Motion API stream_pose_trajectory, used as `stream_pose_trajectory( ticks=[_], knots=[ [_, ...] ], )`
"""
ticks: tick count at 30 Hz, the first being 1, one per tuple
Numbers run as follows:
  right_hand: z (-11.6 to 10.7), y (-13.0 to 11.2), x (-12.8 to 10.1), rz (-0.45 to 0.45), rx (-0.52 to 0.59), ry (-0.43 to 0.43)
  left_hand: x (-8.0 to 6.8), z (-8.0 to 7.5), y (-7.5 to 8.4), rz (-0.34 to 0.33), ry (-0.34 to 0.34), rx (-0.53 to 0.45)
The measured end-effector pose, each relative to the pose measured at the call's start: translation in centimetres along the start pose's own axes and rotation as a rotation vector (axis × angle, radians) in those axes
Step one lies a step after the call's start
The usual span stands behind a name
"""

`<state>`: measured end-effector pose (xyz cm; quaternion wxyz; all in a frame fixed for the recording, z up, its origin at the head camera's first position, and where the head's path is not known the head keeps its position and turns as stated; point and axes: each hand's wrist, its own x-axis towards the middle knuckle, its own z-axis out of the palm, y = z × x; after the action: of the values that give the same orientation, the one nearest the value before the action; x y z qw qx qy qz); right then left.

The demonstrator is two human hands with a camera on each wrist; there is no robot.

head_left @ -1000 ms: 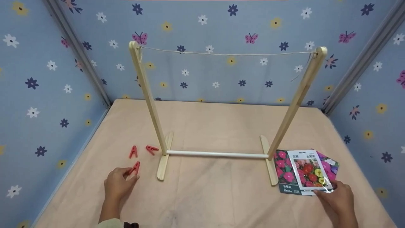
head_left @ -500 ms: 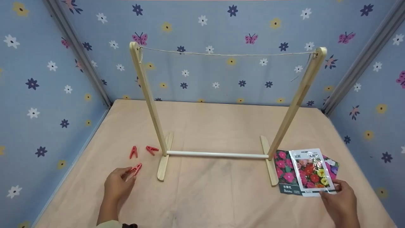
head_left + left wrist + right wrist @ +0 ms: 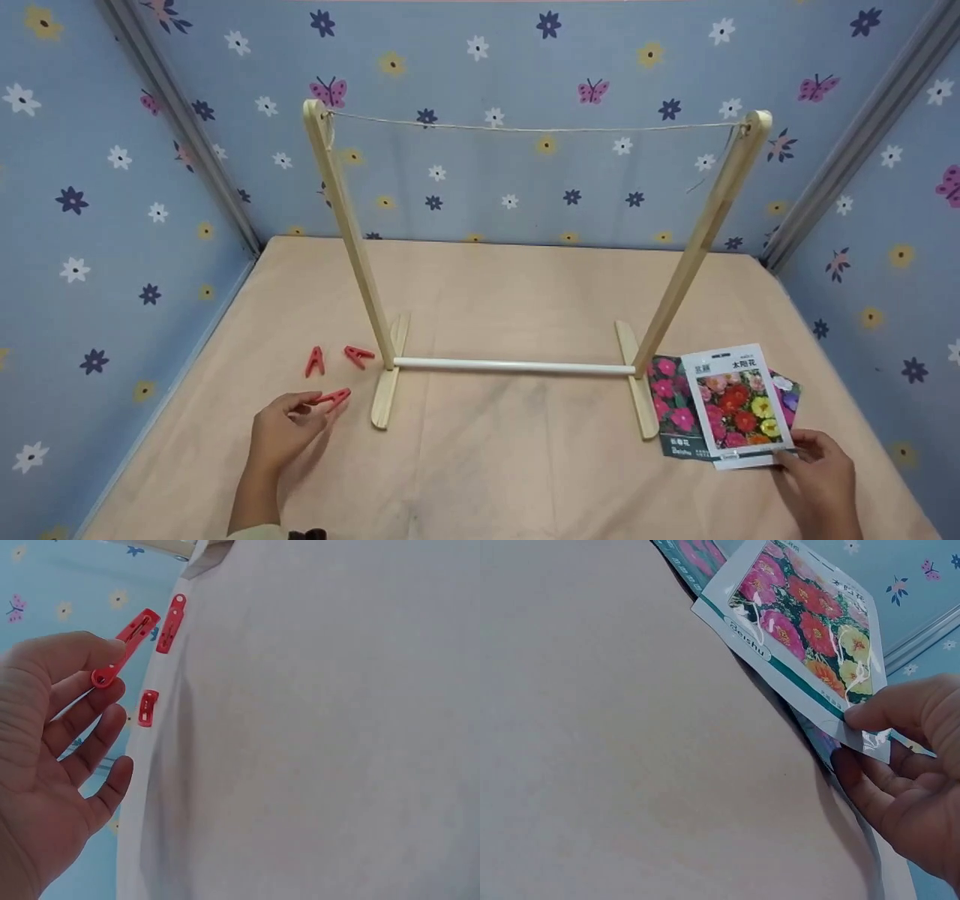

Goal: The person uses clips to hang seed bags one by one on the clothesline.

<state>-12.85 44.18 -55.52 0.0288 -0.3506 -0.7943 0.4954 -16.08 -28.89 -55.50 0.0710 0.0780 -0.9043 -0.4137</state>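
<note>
1. Two hands work at opposite ends of the wooden rack [image 3: 525, 247]: the left hand [image 3: 283, 435] pinches a red peg [image 3: 330, 398] by one end, its long axis pointing up and right toward the rack's left post.
2. The right hand [image 3: 821, 480] pinches the bottom corner of a seed packet [image 3: 742, 405], just right of the rack's right foot, above the worktop [image 3: 510, 465].
3. The string [image 3: 525, 128] runs high overhead, between both hands.

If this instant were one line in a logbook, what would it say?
left hand: pinches red peg | right hand: pinches top seed packet by its corner | two pegs lie by rack | string bare
</note>
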Motion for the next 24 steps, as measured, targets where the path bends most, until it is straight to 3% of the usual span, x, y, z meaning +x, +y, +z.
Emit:
stream_pose_trajectory(
  ticks=[4,10,14,18,24],
  knots=[
    [-0.4,0.0,-0.1,0.058,0.117,-0.026,-0.1,-0.1,0.7,0.032,-0.007,-0.064],
    [-1.2,0.1,-0.6,0.036,0.208,-0.067,-0.2,-0.6,2.2,0.091,-0.012,-0.16],
    [-1.6,0.0,-1.1,0.026,0.3,-0.077,-0.3,-1.0,3.3,0.121,-0.005,-0.172],
    [-1.7,-0.3,-1.9,0.014,0.431,-0.083,-0.4,-1.5,4.3,0.14,0.007,-0.187],
    [-1.6,-0.7,-3.1,-0.076,0.713,-0.158,-0.3,-1.9,5.2,0.185,0.036,-0.218]
  ],
)
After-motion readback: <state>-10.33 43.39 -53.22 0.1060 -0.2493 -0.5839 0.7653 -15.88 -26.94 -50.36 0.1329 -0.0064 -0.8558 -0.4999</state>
